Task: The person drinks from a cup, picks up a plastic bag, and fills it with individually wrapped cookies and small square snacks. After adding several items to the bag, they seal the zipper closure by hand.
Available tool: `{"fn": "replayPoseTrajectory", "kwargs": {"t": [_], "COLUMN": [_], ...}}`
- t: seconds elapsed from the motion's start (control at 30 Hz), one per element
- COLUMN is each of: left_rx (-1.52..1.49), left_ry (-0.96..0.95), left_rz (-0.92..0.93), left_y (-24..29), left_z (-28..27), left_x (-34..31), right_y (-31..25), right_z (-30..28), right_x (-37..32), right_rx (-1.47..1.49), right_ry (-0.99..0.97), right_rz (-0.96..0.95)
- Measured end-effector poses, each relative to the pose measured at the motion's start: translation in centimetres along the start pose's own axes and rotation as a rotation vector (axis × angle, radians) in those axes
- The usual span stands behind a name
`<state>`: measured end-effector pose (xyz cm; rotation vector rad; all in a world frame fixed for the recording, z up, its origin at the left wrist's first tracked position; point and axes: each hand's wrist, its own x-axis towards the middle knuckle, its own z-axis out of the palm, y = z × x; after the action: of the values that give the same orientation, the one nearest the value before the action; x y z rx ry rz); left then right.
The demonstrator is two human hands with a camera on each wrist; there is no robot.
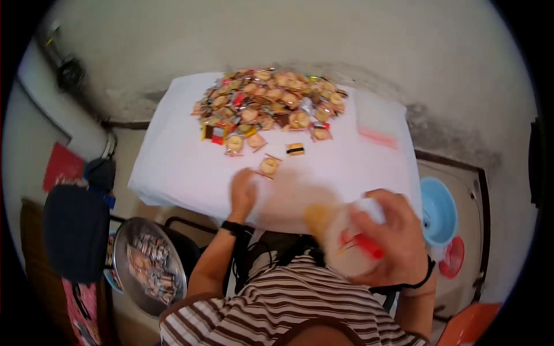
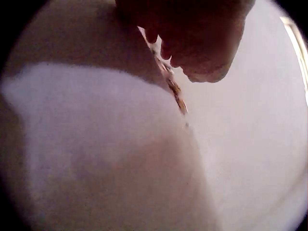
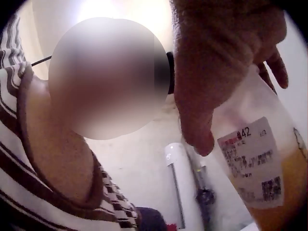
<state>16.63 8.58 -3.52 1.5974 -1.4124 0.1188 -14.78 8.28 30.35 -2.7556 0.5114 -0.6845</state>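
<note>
My right hand [image 1: 398,236] grips a translucent plastic drink cup [image 1: 340,239] above the table's front right part. The cup is tilted, orange-yellow at its lower end, with a short red tube [image 1: 369,247] at the near end. In the right wrist view, a printed label [image 3: 255,163] with a square code is on the cup. My left hand [image 1: 243,193] rests on the white cloth at the front of the table, holding nothing visible. Just beyond its fingertips lies a wrapped biscuit [image 1: 269,166]; another small banded packet [image 1: 295,149] lies farther back.
A large heap of wrapped biscuits [image 1: 271,95] covers the back of the white-covered table [image 1: 173,167]. A clear bag [image 1: 375,118] lies at the back right. On the left stands a metal bowl [image 1: 120,259] of packets; a blue basin [image 1: 438,210] stands at the right.
</note>
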Motion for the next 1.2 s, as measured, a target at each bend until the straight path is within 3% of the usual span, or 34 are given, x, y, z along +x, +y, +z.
{"fn": "replayPoseTrajectory", "kwargs": {"t": [0.07, 0.1, 0.17, 0.23, 0.37, 0.5, 0.57, 0.7, 0.77, 0.9, 0.97, 1.1, 1.17, 1.2], "left_rx": [0.188, 0.177, 0.351, 0.356, 0.328, 0.35, 0.371, 0.389, 0.382, 0.388, 0.378, 0.391, 0.381, 0.382], "left_ry": [0.114, 0.09, 0.055, 0.028, 0.02, 0.009, 0.018, 0.002, 0.008, 0.01, 0.007, 0.004, 0.0, 0.0], "left_rz": [-0.134, -0.119, -0.16, -0.158, -0.178, -0.18, -0.156, -0.15, -0.15, -0.149, -0.15, -0.158, -0.148, -0.151], "left_y": [-1.3, -1.1, -1.2, -0.8, -0.8, -0.6, -0.6, -0.8, -0.3, -0.8, -0.8, -0.6, -1.0, -1.1], "left_z": [-2.0, -1.9, -2.5, -2.5, -2.3, -2.3, -2.3, -2.2, -2.3, -2.2, -2.2, -2.2, -2.2, -2.3], "left_x": [0.4, 0.5, 0.8, 0.8, 0.7, 0.8, 0.7, 0.6, 0.8, 0.7, 0.6, 0.9, 0.6, 0.5], "right_y": [-1.5, -2.2, -2.9, -3.6, -4.7, -6.6, -7.2, -5.5, -1.8, -1.4, -1.8, -1.1, -2.8, -3.0], "right_z": [-0.6, 0.3, 0.8, 0.8, 0.4, -0.6, -2.1, -0.9, 1.5, 1.3, 0.1, -0.1, 0.4, 0.3], "right_x": [1.6, 1.1, 0.7, 1.1, 0.7, 0.3, 0.4, -0.3, 0.3, 0.6, 0.5, -0.4, 0.2, 0.3], "right_rx": [0.101, 0.109, 0.018, -0.121, -0.232, -0.283, -0.315, -0.219, -0.187, -0.177, -0.209, -0.221, -0.235, -0.233], "right_ry": [-0.133, 0.031, 0.072, 0.18, 0.217, 0.23, 0.084, 0.158, 0.636, 0.66, 0.477, 0.382, 0.495, 0.492], "right_rz": [-0.039, -0.051, -0.084, -0.145, -0.147, 0.06, 0.156, 0.139, -0.386, -0.423, -0.399, -0.485, -0.233, -0.233]}}
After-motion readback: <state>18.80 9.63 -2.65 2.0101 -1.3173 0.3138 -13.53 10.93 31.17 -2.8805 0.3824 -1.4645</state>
